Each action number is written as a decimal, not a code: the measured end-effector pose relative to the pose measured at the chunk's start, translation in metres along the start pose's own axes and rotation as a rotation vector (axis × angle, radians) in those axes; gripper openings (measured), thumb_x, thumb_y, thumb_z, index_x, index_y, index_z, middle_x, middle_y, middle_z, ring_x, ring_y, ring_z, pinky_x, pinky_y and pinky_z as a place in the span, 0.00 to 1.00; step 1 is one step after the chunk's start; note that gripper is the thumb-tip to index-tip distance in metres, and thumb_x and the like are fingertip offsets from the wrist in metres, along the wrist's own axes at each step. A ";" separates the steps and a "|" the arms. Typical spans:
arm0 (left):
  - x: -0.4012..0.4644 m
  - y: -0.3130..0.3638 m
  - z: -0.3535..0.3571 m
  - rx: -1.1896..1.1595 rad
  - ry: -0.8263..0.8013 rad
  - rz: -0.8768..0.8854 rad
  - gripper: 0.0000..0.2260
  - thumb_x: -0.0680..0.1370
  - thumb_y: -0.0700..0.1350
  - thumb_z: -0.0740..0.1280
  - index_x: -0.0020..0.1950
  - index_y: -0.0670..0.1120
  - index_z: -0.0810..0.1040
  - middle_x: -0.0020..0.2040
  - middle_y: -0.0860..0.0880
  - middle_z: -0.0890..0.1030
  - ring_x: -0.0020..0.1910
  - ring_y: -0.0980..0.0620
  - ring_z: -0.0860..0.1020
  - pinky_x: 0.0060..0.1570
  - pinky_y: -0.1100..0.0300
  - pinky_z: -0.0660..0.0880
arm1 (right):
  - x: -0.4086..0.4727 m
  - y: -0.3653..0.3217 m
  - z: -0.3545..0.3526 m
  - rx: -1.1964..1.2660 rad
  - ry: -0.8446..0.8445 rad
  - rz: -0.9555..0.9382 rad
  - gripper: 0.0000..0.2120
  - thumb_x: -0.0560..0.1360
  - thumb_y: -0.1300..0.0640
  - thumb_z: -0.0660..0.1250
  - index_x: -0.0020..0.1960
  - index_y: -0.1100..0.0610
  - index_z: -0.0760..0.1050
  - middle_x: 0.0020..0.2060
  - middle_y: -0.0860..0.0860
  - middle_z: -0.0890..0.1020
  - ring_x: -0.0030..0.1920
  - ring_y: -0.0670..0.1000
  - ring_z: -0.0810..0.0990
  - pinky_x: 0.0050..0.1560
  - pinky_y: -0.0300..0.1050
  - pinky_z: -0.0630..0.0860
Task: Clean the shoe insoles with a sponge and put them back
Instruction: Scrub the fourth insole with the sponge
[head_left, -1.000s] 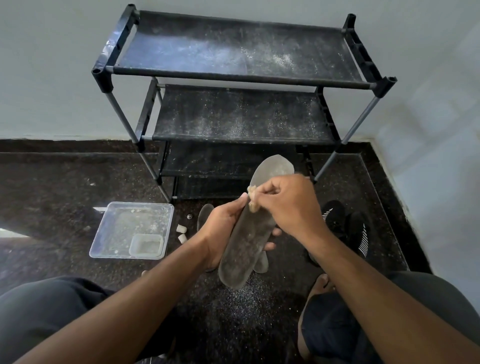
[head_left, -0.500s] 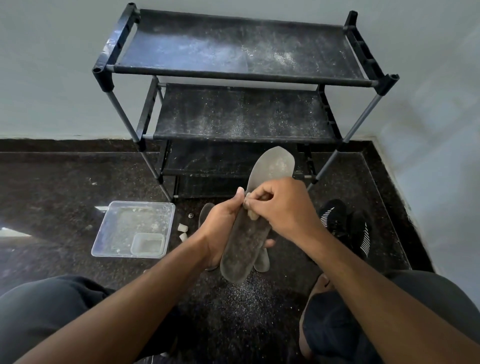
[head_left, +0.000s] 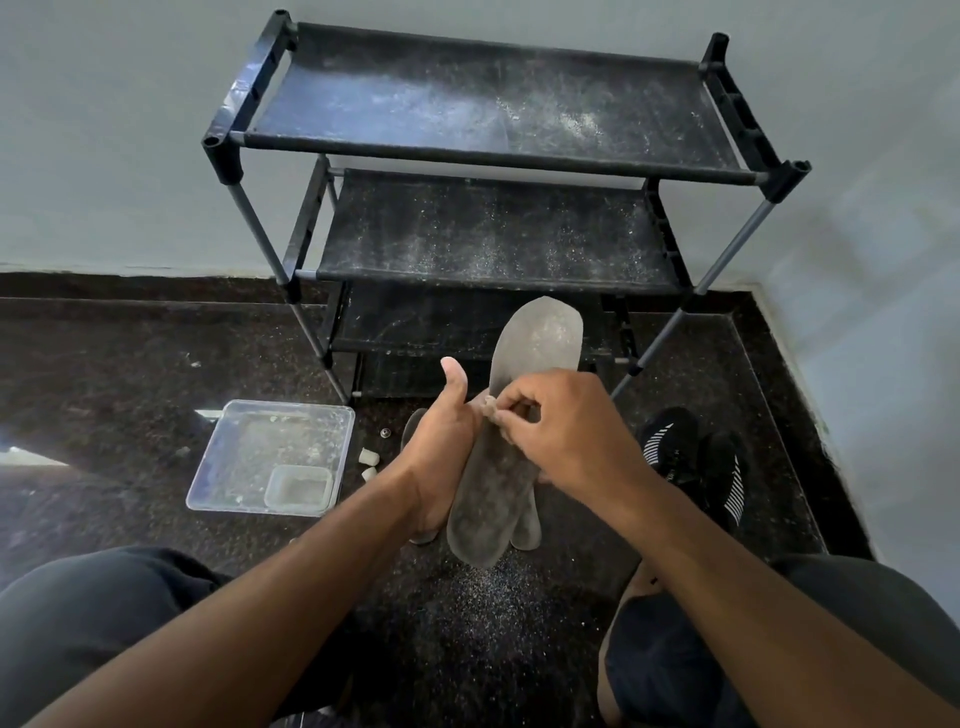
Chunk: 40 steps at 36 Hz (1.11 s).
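I see my left hand (head_left: 441, 452) gripping the insole (head_left: 514, 415) from its left edge, thumb straight up, the insole held over the floor (head_left: 130, 364), near the rack (head_left: 493, 208). My right hand (head_left: 566, 431) pinches the sponge (head_left: 489, 406) against the insole's middle. A second insole (head_left: 527, 530) lies below it. The tray (head_left: 270, 457) sits left, the shoes (head_left: 696, 462) right.
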<state>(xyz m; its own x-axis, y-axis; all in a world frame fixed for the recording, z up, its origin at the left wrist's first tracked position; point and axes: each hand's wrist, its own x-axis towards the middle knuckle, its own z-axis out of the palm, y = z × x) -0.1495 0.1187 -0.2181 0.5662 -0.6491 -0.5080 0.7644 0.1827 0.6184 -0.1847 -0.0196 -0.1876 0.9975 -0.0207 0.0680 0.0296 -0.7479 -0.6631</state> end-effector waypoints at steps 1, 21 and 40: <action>0.001 0.000 -0.001 0.007 0.014 0.001 0.43 0.78 0.74 0.41 0.75 0.47 0.74 0.68 0.39 0.80 0.65 0.41 0.81 0.63 0.46 0.80 | -0.002 -0.001 0.001 0.018 -0.063 -0.006 0.03 0.75 0.55 0.75 0.47 0.54 0.86 0.37 0.45 0.84 0.36 0.42 0.82 0.37 0.38 0.80; 0.000 -0.010 -0.002 0.067 -0.001 -0.020 0.28 0.86 0.63 0.53 0.67 0.44 0.82 0.57 0.36 0.81 0.49 0.42 0.81 0.49 0.49 0.80 | 0.007 0.013 -0.012 -0.004 0.097 0.003 0.03 0.76 0.59 0.73 0.44 0.57 0.84 0.38 0.48 0.83 0.36 0.46 0.81 0.34 0.47 0.81; -0.007 -0.009 0.005 0.018 0.008 -0.065 0.28 0.85 0.63 0.57 0.72 0.42 0.77 0.62 0.31 0.78 0.55 0.34 0.77 0.52 0.45 0.78 | 0.010 0.010 -0.009 0.022 0.246 0.073 0.07 0.78 0.57 0.72 0.41 0.55 0.84 0.32 0.44 0.83 0.31 0.45 0.81 0.30 0.46 0.79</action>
<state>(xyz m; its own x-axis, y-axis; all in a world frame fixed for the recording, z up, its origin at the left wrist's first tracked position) -0.1614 0.1179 -0.2171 0.5179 -0.6532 -0.5524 0.7942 0.1272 0.5942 -0.1746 -0.0330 -0.1871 0.9514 -0.2366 0.1969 -0.0374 -0.7237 -0.6891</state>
